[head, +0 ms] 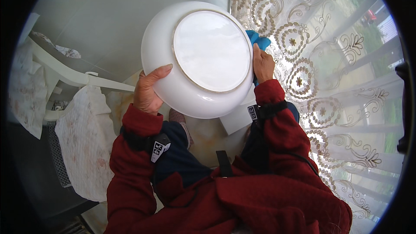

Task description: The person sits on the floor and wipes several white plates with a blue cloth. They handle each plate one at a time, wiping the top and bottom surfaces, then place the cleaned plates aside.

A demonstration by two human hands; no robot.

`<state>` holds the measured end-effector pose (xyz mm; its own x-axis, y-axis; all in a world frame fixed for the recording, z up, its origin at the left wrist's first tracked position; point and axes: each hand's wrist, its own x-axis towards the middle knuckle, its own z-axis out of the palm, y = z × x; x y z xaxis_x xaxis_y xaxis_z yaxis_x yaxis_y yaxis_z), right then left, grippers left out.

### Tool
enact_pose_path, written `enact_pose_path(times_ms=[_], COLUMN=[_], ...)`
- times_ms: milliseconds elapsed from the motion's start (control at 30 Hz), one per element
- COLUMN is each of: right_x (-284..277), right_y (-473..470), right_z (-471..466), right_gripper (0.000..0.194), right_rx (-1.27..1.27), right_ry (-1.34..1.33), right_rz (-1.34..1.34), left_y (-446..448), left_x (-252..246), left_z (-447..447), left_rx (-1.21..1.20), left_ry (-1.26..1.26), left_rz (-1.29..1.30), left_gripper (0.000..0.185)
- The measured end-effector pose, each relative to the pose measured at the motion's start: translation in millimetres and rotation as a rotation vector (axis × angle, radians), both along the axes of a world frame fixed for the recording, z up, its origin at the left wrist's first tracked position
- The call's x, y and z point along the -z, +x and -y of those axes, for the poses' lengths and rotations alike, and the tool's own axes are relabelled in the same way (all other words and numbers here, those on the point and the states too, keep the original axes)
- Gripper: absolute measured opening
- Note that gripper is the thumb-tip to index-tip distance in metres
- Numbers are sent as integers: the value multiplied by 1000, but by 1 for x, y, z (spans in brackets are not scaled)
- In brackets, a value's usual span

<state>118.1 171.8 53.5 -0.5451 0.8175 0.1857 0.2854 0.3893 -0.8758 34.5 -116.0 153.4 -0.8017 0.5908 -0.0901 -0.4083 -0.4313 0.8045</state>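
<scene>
A large round white bowl (213, 52), glossy and probably ceramic, is held up before me with its underside and foot ring facing me. My left hand (148, 87) grips its lower left rim, thumb lying on the outer wall and the other fingers hidden behind. At the right side, my right hand (263, 61) holds a blue cloth (260, 41) against the bowl. Part of that cloth is hidden behind the bowl, and so are most of the right fingers.
A sheer embroidered curtain (299, 81) hangs close on my right. To the left is a white frame (107, 83), apparently furniture, beside patterned white fabric (86, 143). A white box-like object (235, 122) stands low between my legs, above the marbled floor (204, 139). Behind the bowl rises a grey wall (107, 16).
</scene>
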Motion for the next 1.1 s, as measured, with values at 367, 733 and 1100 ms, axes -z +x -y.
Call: enact_pose_path(times_ms=[367, 733, 1100], right_x=[9, -62, -78], right_y=[-12, -2, 14], right_z=[-7, 49, 91], right_gripper=[22, 48, 26], right_rx=[-51, -581, -581], right_ry=[335, -7, 786], right_rz=[-90, -345, -401], left_y=[11, 33, 42], left_x=[3, 9, 22], left_z=[-3, -20, -36], left_rx=[110, 268, 379], left_ry=[-101, -274, -377], left_rz=[-14, -115, -259], left_gripper=[35, 30, 25])
